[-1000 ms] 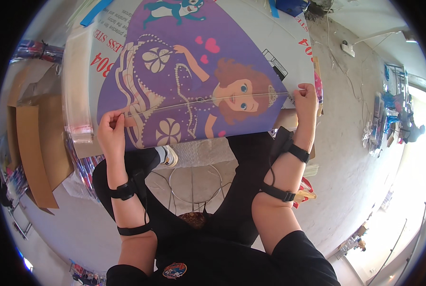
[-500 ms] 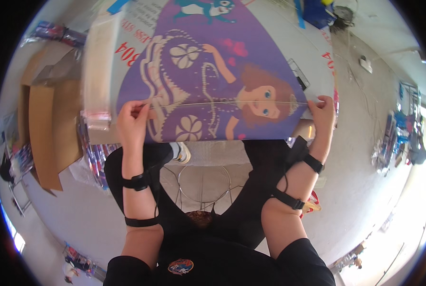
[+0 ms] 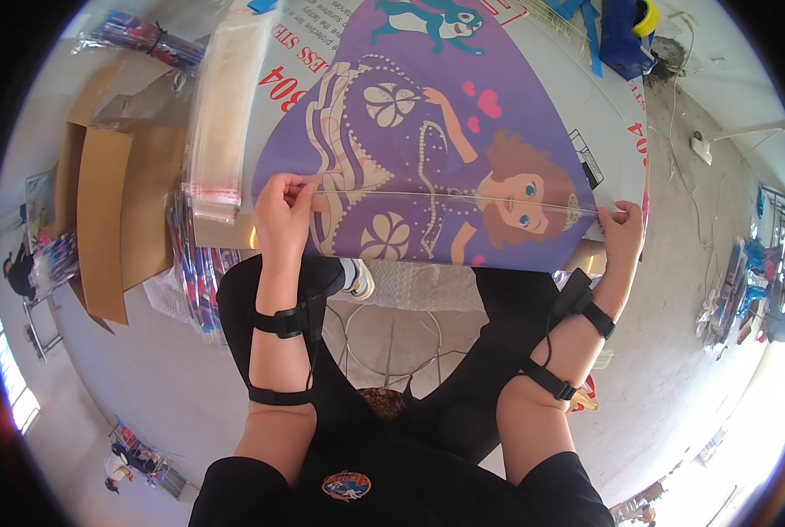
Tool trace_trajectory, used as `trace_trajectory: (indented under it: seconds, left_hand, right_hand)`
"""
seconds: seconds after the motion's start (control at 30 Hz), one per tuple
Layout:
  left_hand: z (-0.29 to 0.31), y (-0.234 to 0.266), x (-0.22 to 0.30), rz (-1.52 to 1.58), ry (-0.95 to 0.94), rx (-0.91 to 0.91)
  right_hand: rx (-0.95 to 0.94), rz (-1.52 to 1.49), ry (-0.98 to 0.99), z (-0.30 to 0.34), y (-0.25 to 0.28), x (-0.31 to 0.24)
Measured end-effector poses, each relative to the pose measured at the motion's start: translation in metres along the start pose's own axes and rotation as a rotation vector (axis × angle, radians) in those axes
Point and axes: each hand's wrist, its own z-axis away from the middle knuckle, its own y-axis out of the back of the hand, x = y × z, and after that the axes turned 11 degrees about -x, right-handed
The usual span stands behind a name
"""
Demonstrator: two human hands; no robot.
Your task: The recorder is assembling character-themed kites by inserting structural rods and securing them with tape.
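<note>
Purple printed sheet (image 3: 419, 145) lies on the grey-white board (image 3: 616, 105), its near edge toward the person's knees. Pale strand (image 3: 445, 196) runs across it side to side; thin rod or taut cord, can't tell. Left hand (image 3: 282, 211) pinches the strand's left end between thumb and fingers, over the sheet's left part. Right hand (image 3: 621, 228) pinches the other end by the sheet's right corner, thumb and forefinger together. Risks, my read: if it's a rod, uneven pull or squeezing the ends inward could bow it or pop it off line; if cord, a loose pinch drops the tension. Near edge looks unsupported past the board, so a knee bump or low wrist could fold or drag the sheet. Sheet looks slick, may slide if tugged one way. Clear plastic sleeves (image 3: 217, 132) are stacked just left; a wide left elbow or sleeve snag could shift them. Blue tape dispenser (image 3: 619, 48) sits at the far right, clear of both hands. Open carton (image 3: 102, 211) farther left, out of the way.
</note>
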Motion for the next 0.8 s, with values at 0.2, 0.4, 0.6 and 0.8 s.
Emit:
trace_trajectory:
  seconds: [0.2, 0.4, 0.6, 0.8]
  left_hand:
    - [0.0, -0.002, 0.0, -0.071, -0.037, -0.008]
    - [-0.003, 0.002, -0.005, -0.159, -0.07, 0.017]
    - [-0.01, 0.002, -0.03, -0.244, -0.185, 0.021]
    - [0.0, -0.015, 0.018, -0.287, -0.39, 0.084]
  right_hand:
    - [0.003, -0.014, 0.009, -0.004, 0.0, 0.008]
    - [0.0, -0.006, -0.005, 0.001, -0.001, -0.002]
    - [0.02, -0.025, -0.002, 0.001, -0.003, 0.001]
    - [0.038, -0.051, -0.025, 0.009, -0.003, -0.008]
